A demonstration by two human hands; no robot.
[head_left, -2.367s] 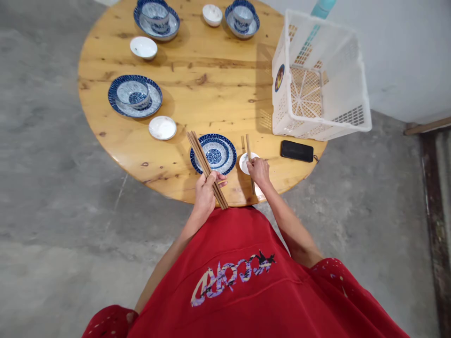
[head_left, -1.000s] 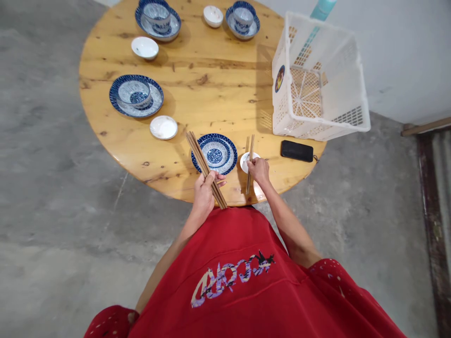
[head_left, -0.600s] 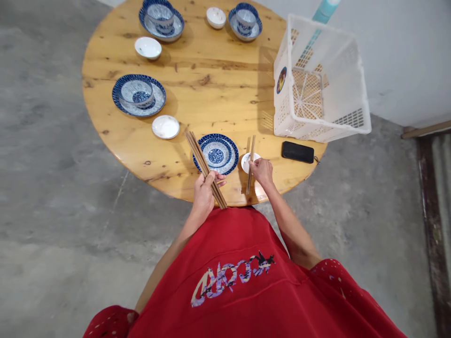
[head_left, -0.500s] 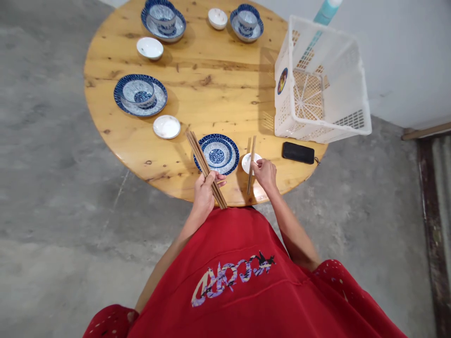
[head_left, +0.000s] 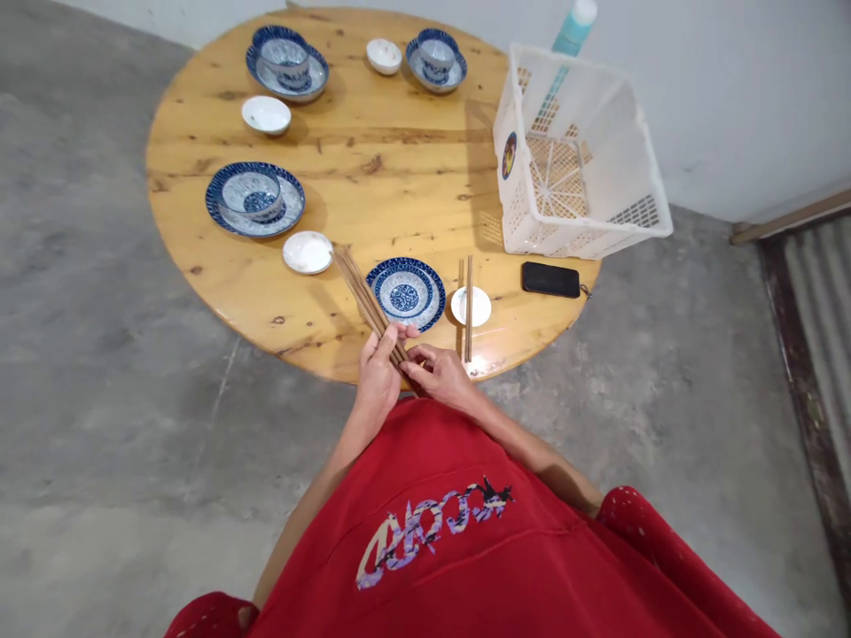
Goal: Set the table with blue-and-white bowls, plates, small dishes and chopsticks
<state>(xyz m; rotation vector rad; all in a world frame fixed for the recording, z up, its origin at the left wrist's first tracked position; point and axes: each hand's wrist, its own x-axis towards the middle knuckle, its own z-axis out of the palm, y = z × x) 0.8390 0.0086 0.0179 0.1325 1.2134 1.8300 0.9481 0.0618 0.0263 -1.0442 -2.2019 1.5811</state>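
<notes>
A bundle of wooden chopsticks (head_left: 363, 288) slants up and left out of my left hand (head_left: 382, 363), whose fingers are closed round it. Against the lower end of this bundle, my right hand (head_left: 440, 372) has its thumb and fingers on the sticks. Just beyond my hands lies a blue-and-white plate (head_left: 438, 297) with a matching bowl (head_left: 404, 297) on it. To its right, a pair of chopsticks (head_left: 469, 310) rests across a small white dish (head_left: 483, 307), with no hand touching it.
A white plastic basket (head_left: 578, 239) stands at the table's right, a blue bottle (head_left: 568, 40) behind it. A black phone (head_left: 550, 279) lies in front. Along the left and far side of the wooden table (head_left: 372, 195) are several bowls on plates and white dishes (head_left: 307, 252).
My right hand has let go of the chopsticks on the small white dish. It has moved left to the bundle in my left hand. The view has shifted slightly.
</notes>
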